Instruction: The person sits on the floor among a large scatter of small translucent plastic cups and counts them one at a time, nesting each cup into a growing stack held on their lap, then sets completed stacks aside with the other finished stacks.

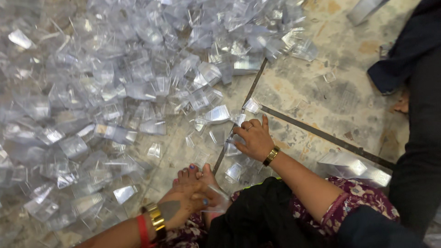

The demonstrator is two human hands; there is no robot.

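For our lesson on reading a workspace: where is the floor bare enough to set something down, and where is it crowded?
Bare floor lies right of the dark floor seam, up to the dark cloth. The clear plastic pieces crowd the left, reaching the right hand.

We see a heap of clear, glossy plastic pouches [115, 92] on a rough, matt, stained stone floor [330, 87], shiny gold-coloured metal bracelets at the left hand [186, 202] and right hand [255, 138], and soft floral-printed cloth [358, 200].

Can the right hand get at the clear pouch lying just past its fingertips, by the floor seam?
Probably yes. The right hand rests palm down on the floor, and the clear pouch lies just beyond its fingers with nothing covering it.
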